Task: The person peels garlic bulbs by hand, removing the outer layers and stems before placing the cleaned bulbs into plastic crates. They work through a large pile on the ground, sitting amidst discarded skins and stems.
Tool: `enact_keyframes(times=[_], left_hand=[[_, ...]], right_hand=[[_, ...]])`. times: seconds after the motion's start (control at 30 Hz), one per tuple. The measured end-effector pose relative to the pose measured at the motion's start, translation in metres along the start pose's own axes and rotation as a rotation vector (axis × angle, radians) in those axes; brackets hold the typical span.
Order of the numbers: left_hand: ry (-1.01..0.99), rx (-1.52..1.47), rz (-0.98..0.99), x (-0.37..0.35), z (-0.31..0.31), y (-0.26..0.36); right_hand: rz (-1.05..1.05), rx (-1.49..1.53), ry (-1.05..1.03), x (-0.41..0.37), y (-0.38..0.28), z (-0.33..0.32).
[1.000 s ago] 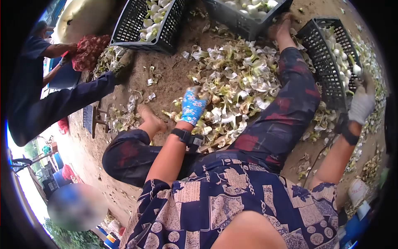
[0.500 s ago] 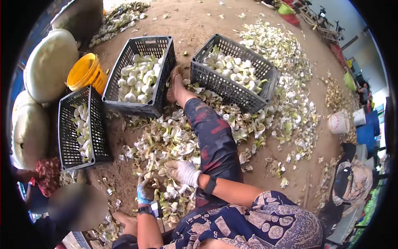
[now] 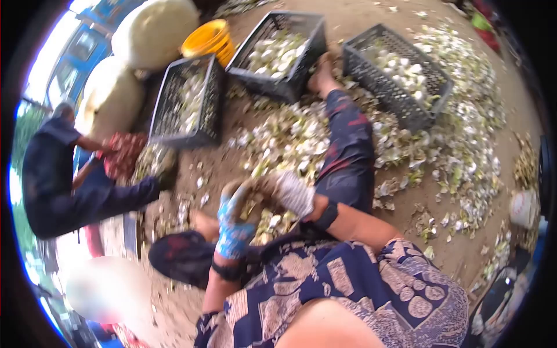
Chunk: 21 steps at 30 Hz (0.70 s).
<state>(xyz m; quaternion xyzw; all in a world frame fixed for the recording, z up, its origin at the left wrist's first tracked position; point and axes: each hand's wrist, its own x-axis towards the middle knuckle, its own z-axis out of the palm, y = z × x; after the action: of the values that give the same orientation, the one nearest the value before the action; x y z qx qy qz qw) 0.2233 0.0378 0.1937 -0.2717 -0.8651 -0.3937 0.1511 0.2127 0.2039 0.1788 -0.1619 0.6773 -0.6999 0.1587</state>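
My left hand (image 3: 235,220), in a blue-and-white patterned glove with dirty fingertips, is raised with its fingers curled. Against it is my right hand (image 3: 291,192), in a whitish glove, its soiled fingers closed towards the left hand. Whatever lies between the two is blurred and hidden. Below and behind them, a heap of garlic peelings (image 3: 287,142) covers the ground around my outstretched leg (image 3: 348,145). Past it stand black crates of trimmed garlic bulbs: a left crate (image 3: 204,136), a middle crate (image 3: 264,87) and a right crate (image 3: 400,113).
A yellow bucket (image 3: 208,39) stands behind the crates, beside large pale stuffed sacks (image 3: 154,35). At left, a person in dark clothes (image 3: 49,174) bends over a red mesh sack (image 3: 125,153). More peelings (image 3: 464,116) spread along the right, near a white bucket (image 3: 522,209).
The view has swung left, so the crates appear higher and further right, and the bending person is now in sight. My hands have drawn close together and look raised from the peelings.
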Motion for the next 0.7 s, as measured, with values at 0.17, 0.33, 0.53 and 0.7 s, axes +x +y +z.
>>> enact_keyframes(times=[0.17,0.33,0.53,0.7], left_hand=[[0.017,-0.585,-0.308,-0.018,0.012,-0.008],[0.063,-0.657,-0.455,-0.02,0.011,-0.014],[-0.032,0.005,-0.067,-0.013,0.003,-0.004],[-0.173,0.077,-0.024,-0.008,0.002,-0.006]], right_hand=[[0.005,0.375,0.229,-0.006,0.013,0.02],[0.083,0.429,0.192,-0.01,0.014,0.0],[-0.168,-0.157,0.252,-0.006,0.013,0.005],[0.144,-0.196,0.161,-0.006,0.021,-0.002]])
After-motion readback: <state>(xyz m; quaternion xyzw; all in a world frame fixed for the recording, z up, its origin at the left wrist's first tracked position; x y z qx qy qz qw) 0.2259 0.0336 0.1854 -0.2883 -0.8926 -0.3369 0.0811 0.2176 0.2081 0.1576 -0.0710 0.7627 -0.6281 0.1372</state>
